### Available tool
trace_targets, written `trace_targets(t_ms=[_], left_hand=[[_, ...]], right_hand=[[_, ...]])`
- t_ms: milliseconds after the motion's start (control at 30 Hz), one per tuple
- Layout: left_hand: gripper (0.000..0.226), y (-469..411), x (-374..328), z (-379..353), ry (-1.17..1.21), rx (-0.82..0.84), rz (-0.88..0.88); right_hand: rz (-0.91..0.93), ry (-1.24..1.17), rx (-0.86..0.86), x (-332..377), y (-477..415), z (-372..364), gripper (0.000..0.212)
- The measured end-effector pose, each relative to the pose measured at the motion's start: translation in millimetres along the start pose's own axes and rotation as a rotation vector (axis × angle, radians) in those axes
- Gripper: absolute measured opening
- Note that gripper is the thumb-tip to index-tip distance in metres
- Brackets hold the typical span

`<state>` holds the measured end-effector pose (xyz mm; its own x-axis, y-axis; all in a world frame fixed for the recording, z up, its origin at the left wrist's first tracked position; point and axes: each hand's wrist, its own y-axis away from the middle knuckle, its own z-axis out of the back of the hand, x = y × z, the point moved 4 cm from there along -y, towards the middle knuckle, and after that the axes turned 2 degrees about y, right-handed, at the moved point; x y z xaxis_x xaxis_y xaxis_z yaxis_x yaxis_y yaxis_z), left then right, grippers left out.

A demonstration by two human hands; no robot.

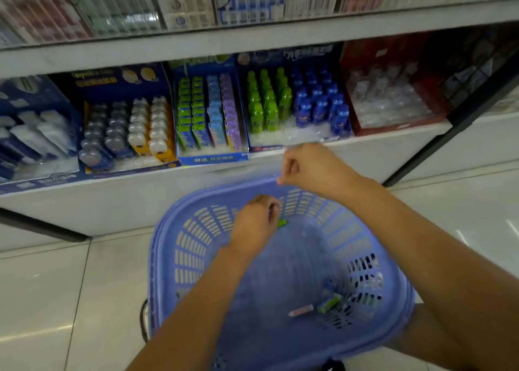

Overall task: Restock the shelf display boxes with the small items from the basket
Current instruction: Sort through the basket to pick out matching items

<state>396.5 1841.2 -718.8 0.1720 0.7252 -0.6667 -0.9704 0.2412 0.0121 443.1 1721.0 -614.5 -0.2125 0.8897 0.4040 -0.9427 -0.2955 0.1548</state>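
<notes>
left hand (252,226) pinches a green item (281,223) in the basket (165,230); it looks light and stiff, best pinched mid-body. right hand (310,168) is curled; whether it holds anything is unclear.

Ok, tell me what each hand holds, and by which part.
The left hand grips a small green item by one end; its tip pokes out. The right hand is curled, contents too blurred to tell.

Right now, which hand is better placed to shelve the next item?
The left hand, probably: it grips a small green item inside the basket. The right hand is curled above the far rim; I cannot tell if it holds anything.
</notes>
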Motion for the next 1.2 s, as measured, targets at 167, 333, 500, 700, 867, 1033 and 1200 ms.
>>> trace_targets(t_ms=[167, 333, 500, 700, 867, 1033, 1200], left_hand=[[0.050, 4, 51, -65, -0.113, 0.379, 0.139], [0.063, -2, 77, -98, -0.104, 0.450, 0.099], [0.051, -6, 96, -126, -0.236, 0.392, 0.146], [0.034, -15, 101, -144, -0.331, 0.314, 0.263], [0.036, -13, 107, -154, -0.247, 0.372, 0.334], [0.029, -9, 96, -137, 0.196, 0.402, 0.473], [0.010, -2, 57, -90, 1.014, 0.250, 0.644]], right_hand=[[-0.228, 0.168, 0.820, -44, 53, -126, 0.025], [-0.345, 0.187, 0.970, -95, 82, -191, 0.027], [-0.275, 0.371, 1.087, -114, 86, -218, 0.025], [-0.300, 0.312, 1.019, -116, 85, -231, 0.025], [-0.458, 0.249, 1.051, -122, 79, -230, 0.031], [-0.441, -0.198, 0.809, -128, 57, -182, 0.023], [-0.541, -0.897, 0.441, -104, 43, -133, 0.004]])
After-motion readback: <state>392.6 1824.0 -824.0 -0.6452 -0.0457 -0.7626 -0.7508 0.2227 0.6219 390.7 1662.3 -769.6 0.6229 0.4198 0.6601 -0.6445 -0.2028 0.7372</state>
